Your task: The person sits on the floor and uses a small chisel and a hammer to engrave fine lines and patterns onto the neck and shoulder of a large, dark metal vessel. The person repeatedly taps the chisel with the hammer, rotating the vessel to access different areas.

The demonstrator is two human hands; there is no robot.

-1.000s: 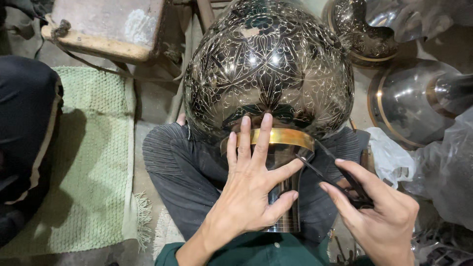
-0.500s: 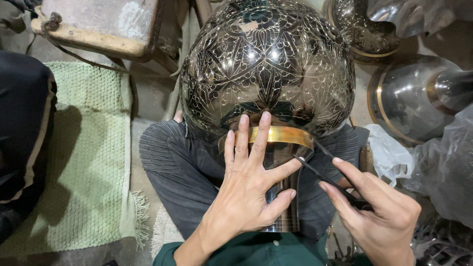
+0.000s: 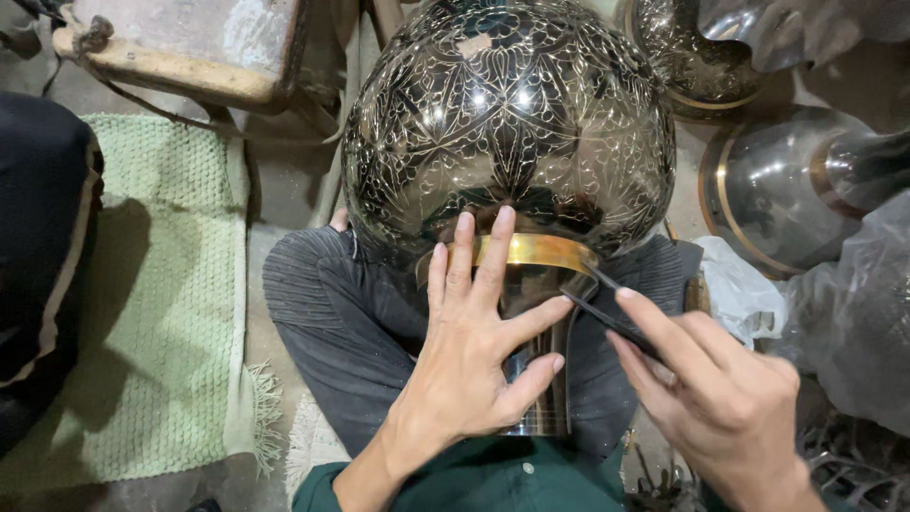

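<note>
Little is changing since earlier: the left hand (image 3: pixel 464 365) is still pressing, fingers spread, on the lap-held engraved vase (image 3: pixel 507 142), the right hand (image 3: pixel 725 398) pinching a graver (image 3: pixel 607 308) at the brass band (image 3: pixel 536 251) (seemingly unengraved); the body's pattern is looking finished.

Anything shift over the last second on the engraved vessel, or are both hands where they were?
Almost nothing changed. The right hand keeps the thin dark tool with its tip at the brass band; it edged only slightly. The left hand stays spread flat on the neck of the engraved vessel, which still rests in the lap. Nothing was taken up or let go.
</note>
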